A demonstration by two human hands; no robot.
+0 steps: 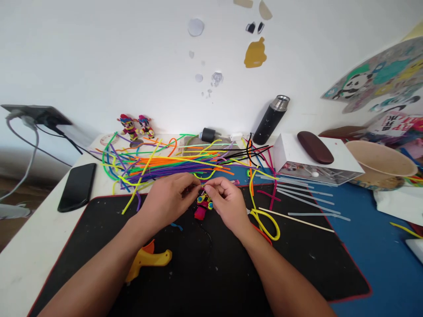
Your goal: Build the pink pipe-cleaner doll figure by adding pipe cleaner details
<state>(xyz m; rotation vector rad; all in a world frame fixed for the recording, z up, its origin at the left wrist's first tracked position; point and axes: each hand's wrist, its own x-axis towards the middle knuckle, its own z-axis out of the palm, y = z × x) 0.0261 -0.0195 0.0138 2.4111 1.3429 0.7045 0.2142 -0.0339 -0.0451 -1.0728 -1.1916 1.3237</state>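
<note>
Over the black mat, both of my hands are pinched closed around a small pipe-cleaner figure [205,203]. It is yellow, blue and dark, with a pink-red end that points toward me. My left hand [172,193] grips it at its far end, fingertips pressed together. Close beside it, my right hand [227,200] pinches the same end from the right. A bit of yellow shows between the fingertips; the exact part in each pinch is hidden. Two finished-looking figures, one pipe-cleaner doll [127,127] and another doll [145,126], stand by the wall.
A heap of coloured pipe cleaners [165,165] spreads behind my hands. Yellow-handled scissors [266,223] and glue sticks [307,198] lie right. A yellow glue gun [152,259] is by my left forearm. A phone [77,187], black thermos [270,121] and white box [317,154] stand around.
</note>
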